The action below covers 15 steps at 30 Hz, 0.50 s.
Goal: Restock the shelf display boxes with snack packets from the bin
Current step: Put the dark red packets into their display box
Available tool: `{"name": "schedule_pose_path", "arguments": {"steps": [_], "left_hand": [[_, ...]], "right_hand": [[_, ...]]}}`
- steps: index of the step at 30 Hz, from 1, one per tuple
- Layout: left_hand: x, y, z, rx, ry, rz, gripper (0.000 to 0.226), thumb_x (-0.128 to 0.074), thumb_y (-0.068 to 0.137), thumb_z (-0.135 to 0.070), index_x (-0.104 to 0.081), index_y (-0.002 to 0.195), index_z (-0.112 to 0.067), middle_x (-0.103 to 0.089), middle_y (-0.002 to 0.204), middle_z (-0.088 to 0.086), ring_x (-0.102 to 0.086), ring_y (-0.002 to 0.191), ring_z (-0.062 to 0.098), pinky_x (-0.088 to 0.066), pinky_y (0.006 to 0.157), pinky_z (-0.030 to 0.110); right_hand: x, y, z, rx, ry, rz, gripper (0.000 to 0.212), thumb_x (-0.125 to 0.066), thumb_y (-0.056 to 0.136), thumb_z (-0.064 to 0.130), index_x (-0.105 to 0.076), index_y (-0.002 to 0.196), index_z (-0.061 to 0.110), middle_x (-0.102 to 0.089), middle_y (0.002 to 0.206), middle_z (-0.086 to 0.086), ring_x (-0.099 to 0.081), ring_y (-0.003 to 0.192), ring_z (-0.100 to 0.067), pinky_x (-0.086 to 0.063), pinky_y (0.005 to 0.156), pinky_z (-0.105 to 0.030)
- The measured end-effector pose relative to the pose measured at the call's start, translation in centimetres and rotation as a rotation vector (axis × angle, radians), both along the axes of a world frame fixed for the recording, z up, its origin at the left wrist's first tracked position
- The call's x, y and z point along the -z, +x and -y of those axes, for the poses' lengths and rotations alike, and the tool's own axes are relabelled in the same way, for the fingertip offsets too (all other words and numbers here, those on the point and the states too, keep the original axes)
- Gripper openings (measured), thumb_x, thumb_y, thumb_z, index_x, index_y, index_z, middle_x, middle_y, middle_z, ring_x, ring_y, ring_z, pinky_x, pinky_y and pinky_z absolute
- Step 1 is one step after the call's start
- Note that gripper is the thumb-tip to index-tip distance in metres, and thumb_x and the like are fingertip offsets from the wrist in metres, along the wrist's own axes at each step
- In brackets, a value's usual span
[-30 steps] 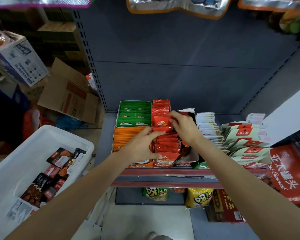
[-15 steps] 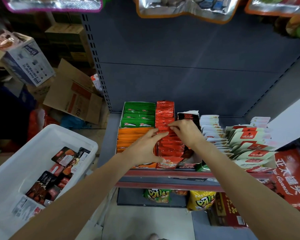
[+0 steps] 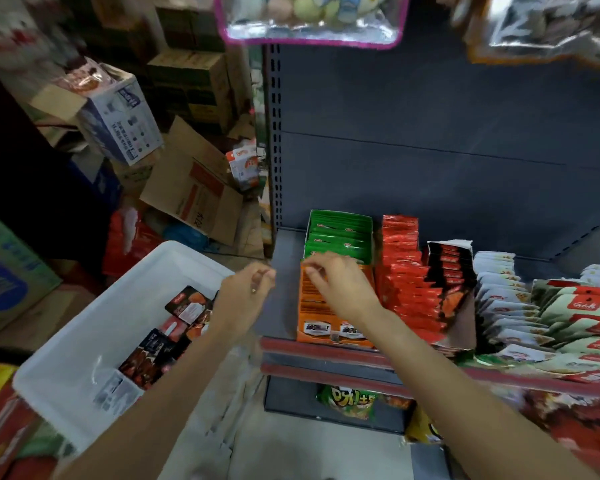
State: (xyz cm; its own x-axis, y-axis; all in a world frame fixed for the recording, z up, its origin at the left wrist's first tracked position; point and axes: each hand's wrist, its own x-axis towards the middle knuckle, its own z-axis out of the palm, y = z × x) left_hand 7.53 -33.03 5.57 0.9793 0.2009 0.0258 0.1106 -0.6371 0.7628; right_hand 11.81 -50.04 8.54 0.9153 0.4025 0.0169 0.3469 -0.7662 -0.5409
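Now over the orange display box (image 3: 329, 306).
Right hand (image 3: 340, 289) curled onto its packets; left hand (image 3: 246, 292) loosely curled, empty, above the white bin (image 3: 84, 341).

White bin (image 3: 84, 344) holds black-and-orange packets (image 3: 184, 304). Display boxes: orange box (image 3: 329, 327), green box (image 3: 340, 233), red packets (image 3: 404, 268). Dark grey shelf (image 3: 283, 306) with a red edge.

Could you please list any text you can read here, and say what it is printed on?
"亲嘴": front of the orange display box; the remaining characters are blurred.
"咔": green snack bag under the shelf; the rest is unclear.
White carton, brown cardboard box, bin packets: print too blurred to read.
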Motion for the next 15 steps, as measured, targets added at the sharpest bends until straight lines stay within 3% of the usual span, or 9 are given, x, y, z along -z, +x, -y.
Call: {"name": "schedule_pose_path", "arguments": {"steps": [3,6,8,10,12,15], "left_hand": [[1.6,-1.2,-5.3,-0.062,0.056,-0.050,0.014,-0.049,0.096,-0.020,-0.060,0.090,-0.015,-0.060,0.071,-0.003,-0.058,0.067,0.016,-0.038,0.062,0.019],[4.4,-2.2,-12.0,-0.085,0.163,-0.174,0.017,-0.047,0.096,-0.019,-0.062,0.096,-0.011,-0.067,0.094,0.003,-0.061,0.086,0.021,-0.044,0.076,0.029],[6.6,-2.6,-16.2,-0.055,0.191,-0.250,0.016,-0.049,0.095,-0.016,-0.063,0.098,-0.009,-0.066,0.098,0.007,-0.061,0.093,0.026,-0.046,0.083,0.035],[8.7,-2.9,-19.6,0.023,0.229,-0.299,0.016,-0.050,0.094,-0.012,-0.063,0.101,-0.006,-0.064,0.101,0.014,-0.059,0.099,0.032,-0.047,0.086,0.039],[10.6,-3.2,-22.1,0.130,0.317,-0.353,0.026,-0.049,0.094,-0.013,-0.059,0.118,-0.011,-0.060,0.117,0.012,-0.055,0.111,0.031,-0.044,0.094,0.041],[12.9,-3.6,-24.2,0.471,0.553,-0.467,0.051,-0.042,0.097,-0.019,-0.029,0.146,-0.016,-0.031,0.151,0.007,-0.033,0.136,0.025,-0.033,0.108,0.038]], "right_hand": [[1.7,-0.5,-6.1,-0.047,-0.067,-0.077,0.027,-0.045,0.097,0.020,-0.061,0.118,0.015,-0.061,0.115,-0.011,-0.058,0.106,-0.029,-0.048,0.088,-0.039],[4.1,-1.3,-13.2,-0.064,-0.126,-0.209,0.033,-0.044,0.096,0.018,-0.055,0.127,0.013,-0.055,0.124,-0.013,-0.053,0.113,-0.031,-0.047,0.090,-0.039],[6.2,-1.6,-17.5,-0.080,-0.163,-0.278,0.035,-0.044,0.096,0.015,-0.052,0.129,0.008,-0.051,0.125,-0.015,-0.051,0.115,-0.032,-0.046,0.090,-0.039],[8.8,-1.8,-21.2,-0.068,-0.214,-0.343,0.034,-0.045,0.094,0.011,-0.050,0.127,0.004,-0.050,0.124,-0.018,-0.051,0.112,-0.034,-0.047,0.090,-0.041],[11.3,-1.7,-23.9,-0.019,-0.289,-0.415,0.038,-0.050,0.091,0.011,-0.045,0.129,0.003,-0.047,0.128,-0.020,-0.050,0.114,-0.034,-0.046,0.092,-0.042],[14.5,-1.6,-26.1,0.103,-0.398,-0.516,0.059,-0.056,0.090,0.019,-0.027,0.140,0.003,-0.030,0.143,-0.022,-0.035,0.130,-0.037,-0.038,0.100,-0.042]]}}
